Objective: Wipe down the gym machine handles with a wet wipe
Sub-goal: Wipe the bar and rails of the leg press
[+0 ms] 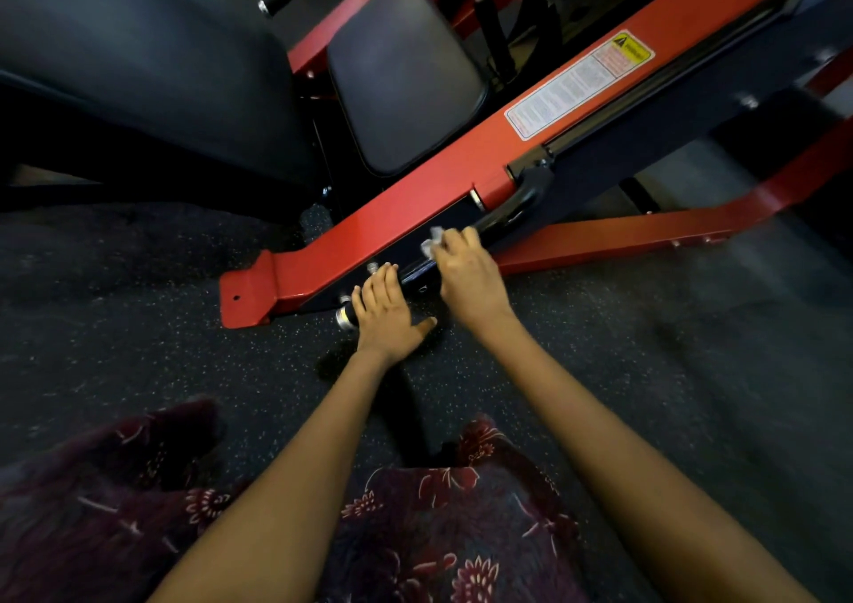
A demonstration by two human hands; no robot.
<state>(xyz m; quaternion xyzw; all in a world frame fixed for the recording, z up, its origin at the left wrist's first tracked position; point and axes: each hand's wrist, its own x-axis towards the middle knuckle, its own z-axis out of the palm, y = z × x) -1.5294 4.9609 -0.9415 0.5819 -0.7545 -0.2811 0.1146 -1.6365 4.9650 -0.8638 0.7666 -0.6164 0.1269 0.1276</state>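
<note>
Two bare hands are seen at the black handle [503, 212] that runs just beside the lower edge of the red frame beam [415, 196]. Left hand [385, 321] is laid over the handle's near end, fingers straight and together, thumb spread out to the side; the chrome end cap [344, 317] is left showing just beside its fingers. Right hand [468, 274] is set farther along the handle, fingers curled round it with the white wet wipe [431, 241] bunched under the fingertips and pressed to the bar. Black seat pad [404, 76] is seen beyond the beam, a white warning label [577, 85] is stuck on the beam's top face. Speckled dark rubber floor [138, 348] lies below the beam, patterned maroon fabric [415, 533] nearest the camera.
</note>
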